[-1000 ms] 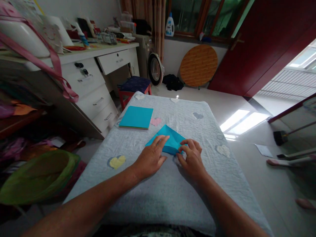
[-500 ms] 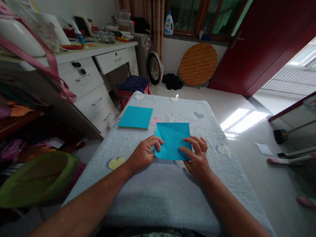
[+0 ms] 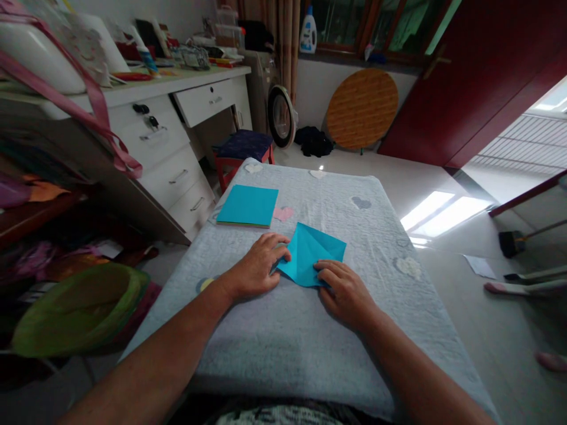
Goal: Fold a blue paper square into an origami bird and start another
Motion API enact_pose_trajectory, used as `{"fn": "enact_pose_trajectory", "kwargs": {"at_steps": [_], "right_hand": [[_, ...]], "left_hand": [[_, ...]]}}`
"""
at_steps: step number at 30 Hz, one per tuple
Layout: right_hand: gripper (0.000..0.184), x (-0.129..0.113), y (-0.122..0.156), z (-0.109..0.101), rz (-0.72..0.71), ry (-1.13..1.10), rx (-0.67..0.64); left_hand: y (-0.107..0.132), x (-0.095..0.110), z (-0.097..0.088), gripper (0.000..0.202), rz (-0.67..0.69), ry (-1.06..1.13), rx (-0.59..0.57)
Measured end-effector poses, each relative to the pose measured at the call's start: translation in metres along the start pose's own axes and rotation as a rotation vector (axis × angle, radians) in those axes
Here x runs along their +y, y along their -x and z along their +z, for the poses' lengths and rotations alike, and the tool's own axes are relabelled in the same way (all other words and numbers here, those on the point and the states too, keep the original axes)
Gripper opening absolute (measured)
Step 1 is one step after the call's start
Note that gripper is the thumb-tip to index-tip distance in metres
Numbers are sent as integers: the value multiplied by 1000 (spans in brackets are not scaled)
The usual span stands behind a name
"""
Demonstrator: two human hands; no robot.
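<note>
Head view: folded blue paper (image 3: 310, 257) lies mid-table on a grey cloth (image 3: 310, 342); left hand (image 3: 259, 271) lies flat, fingertips pressing its left edge; right hand (image 3: 345, 292), fingers loosely spread, presses its near corner; paper stack (image 3: 248, 205) sits beyond, apart.

Bare left hand (image 3: 254, 273) and right hand (image 3: 348, 292), unsleeved forearms (image 3: 177, 348), a patterned garment (image 3: 274, 417).

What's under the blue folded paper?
The pale blue cloth with heart patches lies under the folded paper. The left hand and right hand press its near edges; any patch beneath is hidden.
</note>
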State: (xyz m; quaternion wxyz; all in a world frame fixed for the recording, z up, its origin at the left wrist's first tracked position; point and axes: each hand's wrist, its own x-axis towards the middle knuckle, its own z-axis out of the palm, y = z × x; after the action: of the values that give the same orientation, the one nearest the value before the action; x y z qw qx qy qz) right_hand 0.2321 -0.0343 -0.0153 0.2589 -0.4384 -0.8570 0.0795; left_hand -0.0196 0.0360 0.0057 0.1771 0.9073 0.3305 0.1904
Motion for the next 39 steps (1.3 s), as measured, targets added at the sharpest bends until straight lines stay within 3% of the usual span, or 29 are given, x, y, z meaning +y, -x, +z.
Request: {"fn": "enact_pose_trajectory", "kwargs": {"at_steps": [6,12,17,24,34,39], "right_hand": [[10,-2,0,-3,-13,-36,39],[12,-7,-2,-2,-58,-44,46],[18,-10,-4,-1,-49,-57,8],[20,-5,-8,-2,146,-247,15],[15,1,-8,9,480,-128,143],[15,1,-11,10,543,-97,122]], "left_hand": [[0,-1,5,15,7,-70,37],[3,0,6,17,-60,-261,68],[4,6,1,20,7,-81,27],[2,-4,1,4,-79,14,-53],[-1,-7,0,4,-200,85,-87],[-3,-6,4,14,-253,114,-61]]}}
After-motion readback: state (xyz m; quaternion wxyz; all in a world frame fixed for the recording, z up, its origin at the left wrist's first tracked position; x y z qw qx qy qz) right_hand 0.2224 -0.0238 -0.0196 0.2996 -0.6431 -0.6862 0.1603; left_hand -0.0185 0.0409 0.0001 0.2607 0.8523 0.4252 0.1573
